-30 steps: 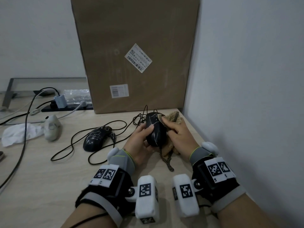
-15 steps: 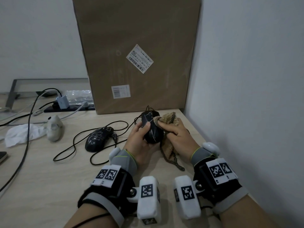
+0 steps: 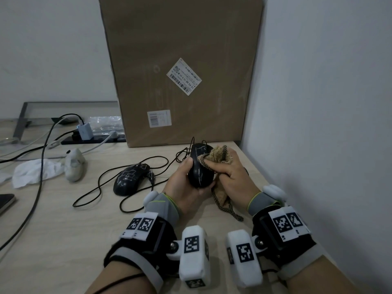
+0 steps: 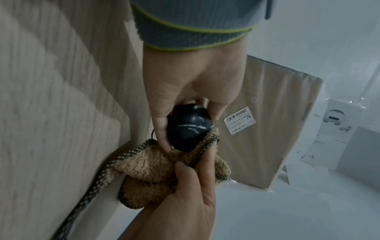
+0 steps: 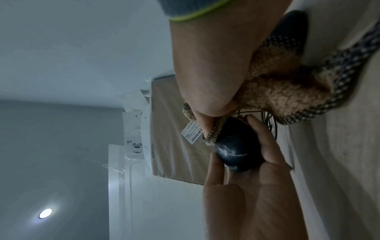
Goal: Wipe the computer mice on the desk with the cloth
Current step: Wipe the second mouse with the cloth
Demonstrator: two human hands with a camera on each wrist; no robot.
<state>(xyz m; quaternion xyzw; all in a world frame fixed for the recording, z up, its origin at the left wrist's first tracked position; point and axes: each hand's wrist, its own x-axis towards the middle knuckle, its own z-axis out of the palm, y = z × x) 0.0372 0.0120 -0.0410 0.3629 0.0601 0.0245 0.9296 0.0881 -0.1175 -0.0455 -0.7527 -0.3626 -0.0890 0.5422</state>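
Observation:
My left hand (image 3: 186,179) grips a black wired mouse (image 3: 200,166) marked with white scribbles and holds it above the desk near the right wall. My right hand (image 3: 229,170) clutches a tan fluffy cloth (image 3: 220,155) with a dark checked border and presses it against the mouse's right side near its front. In the left wrist view the mouse (image 4: 189,126) sits between thumb and fingers, the cloth (image 4: 152,168) under and beside it. The right wrist view shows the cloth (image 5: 283,91) bunched in my palm against the mouse (image 5: 236,149). A second black scribbled mouse (image 3: 131,177) lies on the desk to the left.
A tall cardboard box (image 3: 180,68) leans against the wall behind. A white mouse (image 3: 74,164) and a white crumpled cloth (image 3: 34,172) lie far left, with cables (image 3: 40,183) and a power strip (image 3: 93,139). The white wall (image 3: 318,124) stands close on the right.
Both hands have lifted the mouse a little and shifted it away from me. The cloth has slid from the mouse's middle toward its front.

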